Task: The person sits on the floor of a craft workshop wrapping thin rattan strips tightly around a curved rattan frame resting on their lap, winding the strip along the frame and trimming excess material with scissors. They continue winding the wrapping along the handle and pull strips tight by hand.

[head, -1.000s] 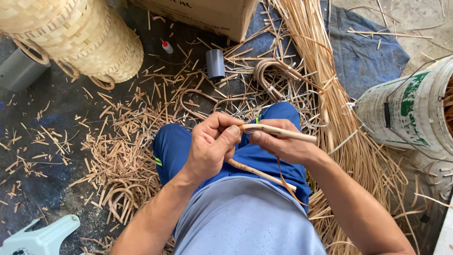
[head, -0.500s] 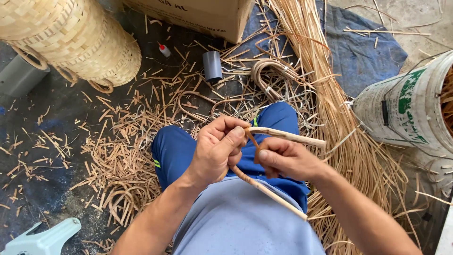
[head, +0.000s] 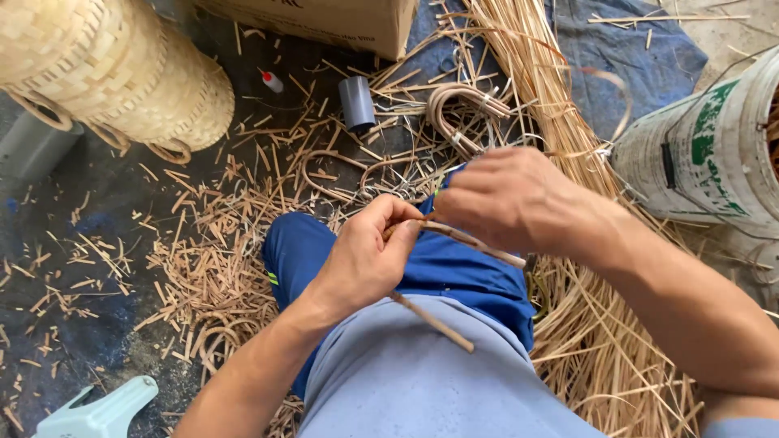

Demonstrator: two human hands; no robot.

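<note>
My left hand pinches a thin tan rattan stick over my lap, its lower end slanting down across my grey shirt. My right hand is closed just to the right of it, gripping a second piece of rattan that runs toward my blue-trousered knee. The fingertips of both hands meet where the two pieces touch. What lies inside my right fist is hidden.
Two woven baskets lie at the upper left. A cardboard box stands at the top, with a grey tube and bent rattan hoops below it. A long bundle of rattan strips runs down the right beside a white bucket. Offcuts litter the floor.
My right hand has lifted and turned over above the stick, knuckles now up. The stick has swung from nearly level to steeply slanted. The view has shifted a little.
</note>
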